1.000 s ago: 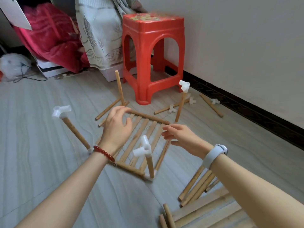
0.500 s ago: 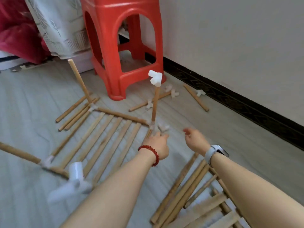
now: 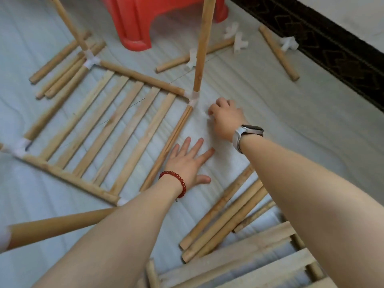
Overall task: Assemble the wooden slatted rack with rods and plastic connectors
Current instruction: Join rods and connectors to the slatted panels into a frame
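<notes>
The slatted rack frame (image 3: pixel 116 129) lies flat on the floor, with white plastic connectors at its corners, one at the far right corner (image 3: pixel 193 97). Upright rods rise from that corner (image 3: pixel 201 44) and from the far left corner (image 3: pixel 68 23); another rod (image 3: pixel 58 224) juts toward me at lower left. My left hand (image 3: pixel 189 163), wearing a red bead bracelet, rests flat on the floor with fingers spread, just right of the frame's side rod. My right hand (image 3: pixel 225 117), with a watch, has its fingers curled on a small white connector (image 3: pixel 205 114) on the floor beside the far right corner.
Loose rods lie at far left (image 3: pixel 60 65), near right (image 3: pixel 224 221) and by the wall (image 3: pixel 278 53). Spare white connectors (image 3: pixel 240 41) lie near the red stool (image 3: pixel 158 15). A second slatted panel (image 3: pixel 249 265) lies at bottom right. A dark baseboard (image 3: pixel 332 50) runs along the wall.
I have leaned forward and down over the frame. My left hand has opened flat onto the floor. My right hand has reached forward to the connector beside the far right corner.
</notes>
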`<state>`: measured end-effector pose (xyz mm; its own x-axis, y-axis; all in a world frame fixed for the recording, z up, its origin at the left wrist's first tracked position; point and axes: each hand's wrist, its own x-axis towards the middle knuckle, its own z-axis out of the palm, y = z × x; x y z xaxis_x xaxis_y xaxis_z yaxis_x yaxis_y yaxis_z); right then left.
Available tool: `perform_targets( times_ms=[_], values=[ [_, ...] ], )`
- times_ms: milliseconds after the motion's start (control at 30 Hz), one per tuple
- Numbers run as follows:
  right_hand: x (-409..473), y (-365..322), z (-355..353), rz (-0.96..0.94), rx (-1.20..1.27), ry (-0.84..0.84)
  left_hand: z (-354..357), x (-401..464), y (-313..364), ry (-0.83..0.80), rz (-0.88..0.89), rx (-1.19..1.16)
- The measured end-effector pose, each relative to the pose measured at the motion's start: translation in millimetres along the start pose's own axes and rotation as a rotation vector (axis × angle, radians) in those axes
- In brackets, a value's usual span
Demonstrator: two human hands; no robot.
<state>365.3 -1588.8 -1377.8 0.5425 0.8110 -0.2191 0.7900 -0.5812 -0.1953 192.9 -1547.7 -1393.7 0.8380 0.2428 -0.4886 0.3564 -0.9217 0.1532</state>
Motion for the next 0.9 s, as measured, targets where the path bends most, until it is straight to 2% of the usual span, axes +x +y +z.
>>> perform_targets(
  times_ms=[67,200,233,300,367,500,633,700,800,900],
  values=[
    [-13.7,8.2,2.9,-0.016,-0.028,-0.007,-0.6,-0.6,-0.6,-0.003,-0.015,0.014],
    [-42.6,22.5,0.5,0.068,0.008,-0.043,-7.5,0.6,10.7,0.013,-0.055,0.134],
    [-48.3,23.4,2.2,0.084,0.014,-0.055,-6.4,-0.3,12.6,0.09,-0.052,0.168],
    [-63.7,21.6,2.8,0.117,0.058,-0.081,-6.1,-3.6,16.2,0.352,-0.063,0.231],
    [-81.6,16.0,0.7,0.146,0.113,-0.095,-3.1,-10.7,14.4,0.492,-0.164,0.199],
    [-120.6,1.4,-12.5,0.165,0.2,-0.067,11.0,-22.8,-1.3,0.457,-0.425,0.041],
    [-133.1,-10.1,-22.4,0.282,0.342,0.002,19.2,-33.5,-23.2,0.445,-0.435,-0.03],
    [-131.1,-19.1,-21.6,0.369,0.493,0.082,15.4,-47.9,-31.0,0.409,-0.467,-0.019],
    [-125.1,-24.2,-16.4,0.467,0.666,0.202,11.1,-71.1,-48.7,0.297,-0.525,0.056],
    [-124.2,-42.0,-21.4,0.449,0.762,0.216,12.0,-112.0,-85.9,0.171,-0.597,0.108]
  ],
)
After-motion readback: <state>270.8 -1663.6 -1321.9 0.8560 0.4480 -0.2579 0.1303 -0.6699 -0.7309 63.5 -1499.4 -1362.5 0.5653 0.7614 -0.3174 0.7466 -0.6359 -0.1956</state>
